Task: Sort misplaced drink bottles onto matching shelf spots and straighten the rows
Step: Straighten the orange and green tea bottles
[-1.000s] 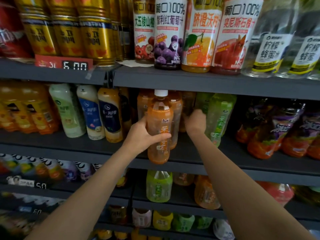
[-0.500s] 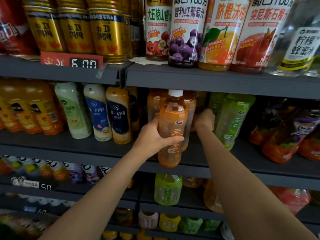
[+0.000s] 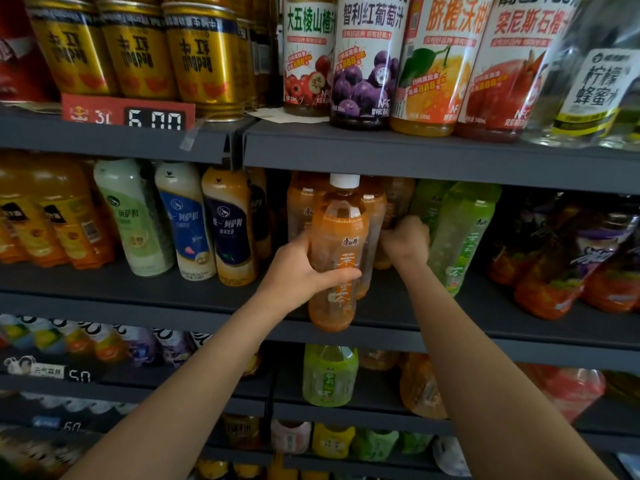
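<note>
On the far left of the middle shelf [image 3: 145, 289] I see orange bottles [image 3: 52, 216], then a pale green bottle [image 3: 133, 216], a blue and white one [image 3: 187, 220] and a dark blue and tan one [image 3: 232, 226], all standing in a row. Above them, gold cans [image 3: 138, 46] sit on the top shelf behind a red price tag [image 3: 128, 112].

My left hand [image 3: 298, 271] comes next. Its fingers and thumb wrap around the orange tea bottle [image 3: 337, 251] with the white cap. The bottle stands up straight at the front edge of the middle shelf, in front of more orange tea bottles [image 3: 301, 206].

My right hand [image 3: 407, 239] is just beside it, reaching farther back. Its fingers are curled by the orange bottles behind, but I cannot tell if it is holding one.

Right of that hand stand green tea bottles [image 3: 462, 233], leaning a little. Farther right are dark red and purple bottles [image 3: 568, 265]. Juice bottles [image 3: 426, 60] line the top shelf on the right.
</note>
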A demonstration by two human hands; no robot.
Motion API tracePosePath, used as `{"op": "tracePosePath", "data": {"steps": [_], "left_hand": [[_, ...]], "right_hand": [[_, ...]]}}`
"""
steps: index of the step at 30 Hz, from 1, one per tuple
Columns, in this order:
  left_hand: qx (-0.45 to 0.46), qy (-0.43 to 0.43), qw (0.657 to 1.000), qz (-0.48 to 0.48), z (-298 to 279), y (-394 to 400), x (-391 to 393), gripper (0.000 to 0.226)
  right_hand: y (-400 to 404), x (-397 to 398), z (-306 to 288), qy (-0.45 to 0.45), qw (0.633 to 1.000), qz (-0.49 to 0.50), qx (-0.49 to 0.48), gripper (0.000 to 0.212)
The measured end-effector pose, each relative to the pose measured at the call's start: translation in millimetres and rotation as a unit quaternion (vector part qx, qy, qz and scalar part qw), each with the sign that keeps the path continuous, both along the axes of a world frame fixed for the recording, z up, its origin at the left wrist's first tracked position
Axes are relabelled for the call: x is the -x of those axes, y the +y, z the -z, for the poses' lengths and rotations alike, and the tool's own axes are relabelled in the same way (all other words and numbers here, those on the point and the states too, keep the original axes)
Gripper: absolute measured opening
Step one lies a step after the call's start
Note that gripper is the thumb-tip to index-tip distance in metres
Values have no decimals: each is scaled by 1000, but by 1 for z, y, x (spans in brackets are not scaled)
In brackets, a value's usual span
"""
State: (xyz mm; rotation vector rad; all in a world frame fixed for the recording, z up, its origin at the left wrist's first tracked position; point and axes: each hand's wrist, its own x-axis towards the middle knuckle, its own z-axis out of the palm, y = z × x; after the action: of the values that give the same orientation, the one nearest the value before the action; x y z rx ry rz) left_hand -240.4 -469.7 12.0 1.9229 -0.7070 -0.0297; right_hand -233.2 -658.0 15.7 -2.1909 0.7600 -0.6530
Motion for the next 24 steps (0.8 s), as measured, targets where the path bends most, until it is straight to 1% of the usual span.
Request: {"op": "tracePosePath", "data": {"steps": [5, 9, 12, 14, 17, 20, 22, 24], "left_hand": [[-3, 1, 1000, -2, -3, 0, 3, 64], [-23, -29, 999, -30, -5, 2, 9, 66], [-36, -45, 997, -47, -7, -1, 16, 68], [-38, -51, 997, -41, -10, -11, 26, 69], [-49, -61, 997, -22, -13, -43, 42, 65], [-57, -64, 996, -37, -13, -77, 49, 63], [-82, -75, 992, -66, -12, -93, 47, 65], [-104, -82, 987, -94, -13, -102, 44, 67]], "right_hand": [[2, 9, -1, 14, 1000, 0, 4, 34], [3, 15, -10, 53, 999, -4, 8, 34], [-1, 35, -12, 5, 1000, 3, 20, 24], [-10, 52, -13, -20, 999, -38, 0, 16], [-20, 79, -19, 0, 988, -131, -83, 25], [-27, 106, -25, 36, 966, -215, -138, 34], [-33, 120, -23, 77, 951, -262, -145, 44], [-28, 121, -16, 114, 952, -261, -114, 55]]}}
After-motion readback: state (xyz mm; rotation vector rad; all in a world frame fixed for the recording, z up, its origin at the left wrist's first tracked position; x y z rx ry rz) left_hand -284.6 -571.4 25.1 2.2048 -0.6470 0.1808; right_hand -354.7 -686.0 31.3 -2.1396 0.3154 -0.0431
